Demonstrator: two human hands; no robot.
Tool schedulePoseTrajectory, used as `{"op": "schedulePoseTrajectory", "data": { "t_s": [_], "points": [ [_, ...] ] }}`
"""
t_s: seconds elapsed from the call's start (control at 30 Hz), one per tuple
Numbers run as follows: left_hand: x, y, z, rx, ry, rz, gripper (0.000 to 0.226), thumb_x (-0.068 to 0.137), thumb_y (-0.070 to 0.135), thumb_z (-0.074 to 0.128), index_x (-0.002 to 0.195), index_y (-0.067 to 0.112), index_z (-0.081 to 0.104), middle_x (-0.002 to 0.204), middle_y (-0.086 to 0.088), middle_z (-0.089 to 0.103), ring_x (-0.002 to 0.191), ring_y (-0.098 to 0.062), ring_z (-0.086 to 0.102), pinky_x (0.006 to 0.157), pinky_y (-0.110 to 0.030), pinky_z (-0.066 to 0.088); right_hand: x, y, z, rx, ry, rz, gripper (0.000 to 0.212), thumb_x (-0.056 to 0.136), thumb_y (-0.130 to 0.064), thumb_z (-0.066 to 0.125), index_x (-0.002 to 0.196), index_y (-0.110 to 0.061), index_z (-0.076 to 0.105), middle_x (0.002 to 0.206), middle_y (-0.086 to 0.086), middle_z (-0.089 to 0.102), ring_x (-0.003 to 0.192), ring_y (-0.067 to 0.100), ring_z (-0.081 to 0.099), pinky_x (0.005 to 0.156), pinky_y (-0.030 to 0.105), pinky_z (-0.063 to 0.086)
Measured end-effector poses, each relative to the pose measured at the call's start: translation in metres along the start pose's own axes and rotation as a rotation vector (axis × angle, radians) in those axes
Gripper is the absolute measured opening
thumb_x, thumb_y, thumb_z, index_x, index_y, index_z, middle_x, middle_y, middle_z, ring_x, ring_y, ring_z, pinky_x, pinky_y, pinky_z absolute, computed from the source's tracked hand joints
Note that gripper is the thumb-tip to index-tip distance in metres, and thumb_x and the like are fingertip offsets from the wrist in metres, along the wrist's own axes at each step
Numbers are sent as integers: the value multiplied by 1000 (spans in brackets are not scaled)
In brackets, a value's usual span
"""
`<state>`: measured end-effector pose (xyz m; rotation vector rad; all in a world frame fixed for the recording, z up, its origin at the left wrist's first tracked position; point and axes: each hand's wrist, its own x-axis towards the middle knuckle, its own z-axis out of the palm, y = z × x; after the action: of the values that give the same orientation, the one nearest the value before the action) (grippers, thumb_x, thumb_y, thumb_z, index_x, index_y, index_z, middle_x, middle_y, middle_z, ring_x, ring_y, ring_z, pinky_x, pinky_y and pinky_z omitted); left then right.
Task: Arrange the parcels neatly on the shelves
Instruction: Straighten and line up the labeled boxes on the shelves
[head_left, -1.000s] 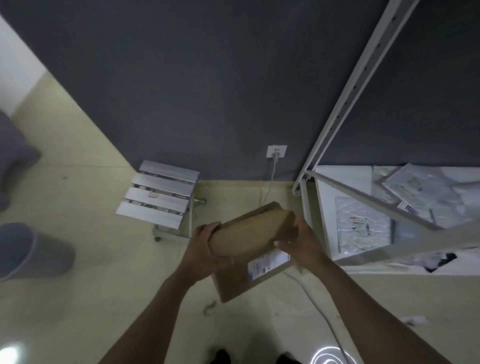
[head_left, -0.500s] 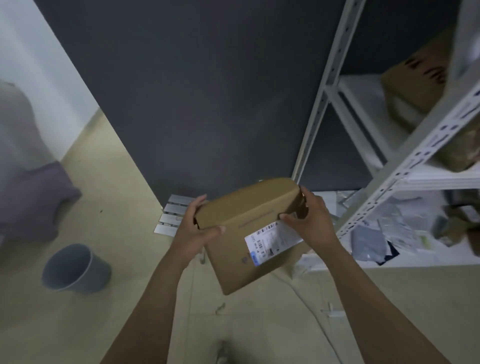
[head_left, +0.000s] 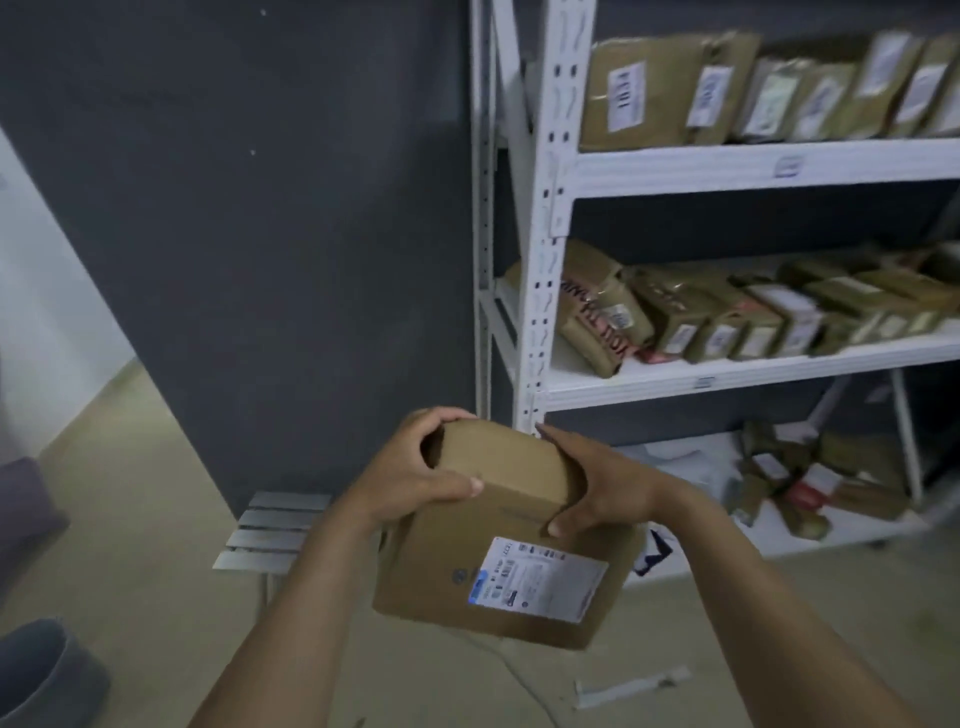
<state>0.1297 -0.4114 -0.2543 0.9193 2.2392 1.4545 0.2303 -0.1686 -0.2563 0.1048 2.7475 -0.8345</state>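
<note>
The left hand (head_left: 415, 480) and right hand (head_left: 597, 486) clasp the upper end of a plain brown cardboard box (head_left: 498, 535) with a white printed label, held in the air just in front of the white perforated-steel shelving rack (head_left: 545, 218). Because only the top is gripped, the smooth card could slip or swing into the upright. The middle shelf's taped brown parcels (head_left: 727, 312) lie crowded, leaving little room.
</note>
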Motion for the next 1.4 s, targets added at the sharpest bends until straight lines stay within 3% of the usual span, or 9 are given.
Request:
{"op": "schedulePoseTrajectory", "data": {
  "t_s": [0.13,0.33,0.5,0.63,0.77,0.9,1.07,1.27,1.4],
  "points": [
    [21,61,40,58,-163,98,67,48,46,77,112,48,57,126,14,49,109,-2,52,82,-22,45,-54,16,-43,177,-65,15,117,70,-31,85,149,-47,0,142,-20,27,128,8,32,103,26,28],
    [59,106,85,83,-295,193,67,49,44,80,113,48,60,124,15,53,111,-4,54,90,-27,49,-91,50,-65,295,98,8,119,61,-34,87,147,-50,7,140,-14,37,125,11,42,103,31,37],
    [97,105,111,80,-172,220,64,61,54,80,117,62,50,129,25,51,124,4,46,101,-31,44,-101,91,-72,444,347,90,109,61,-40,85,143,-54,15,134,-13,41,116,13,48,100,38,43],
    [121,87,130,90,-43,161,71,72,47,79,135,45,45,133,16,46,123,-4,47,95,-30,47,-109,124,-75,668,547,112,96,59,-38,84,137,-47,29,125,-12,48,108,10,53,81,30,47],
    [135,75,141,-72,-46,46,93,68,51,81,146,39,30,143,11,43,127,-6,44,99,-31,44,-111,161,-79,901,658,101,91,51,-44,84,132,-41,41,121,-3,59,105,20,62,86,43,55],
    [145,79,160,-214,-157,24,104,52,58,82,142,46,31,134,10,55,120,-8,56,103,-42,46,-104,187,-90,1093,596,12,89,50,-34,83,132,-34,47,118,3,66,104,24,66,85,43,55],
    [150,89,185,-274,-18,50,107,52,38,84,140,56,26,132,9,51,119,-16,55,92,-38,54,-89,216,-110,1005,428,-49,91,53,-20,84,130,-44,42,123,-5,62,110,15,62,86,36,54],
    [141,113,241,-281,348,-13,92,87,30,69,151,43,5,136,17,40,96,17,55,72,-14,51,-77,241,-148,1032,393,-30,77,65,-35,79,131,-40,40,120,0,62,106,23,64,92,46,51],
    [117,116,277,-14,296,-89,79,87,42,65,149,46,17,144,22,31,124,-1,46,94,-25,47,-81,247,-169,1028,387,121,71,76,-44,75,135,-28,37,117,3,60,102,24,61,72,38,50]
  ]
}}
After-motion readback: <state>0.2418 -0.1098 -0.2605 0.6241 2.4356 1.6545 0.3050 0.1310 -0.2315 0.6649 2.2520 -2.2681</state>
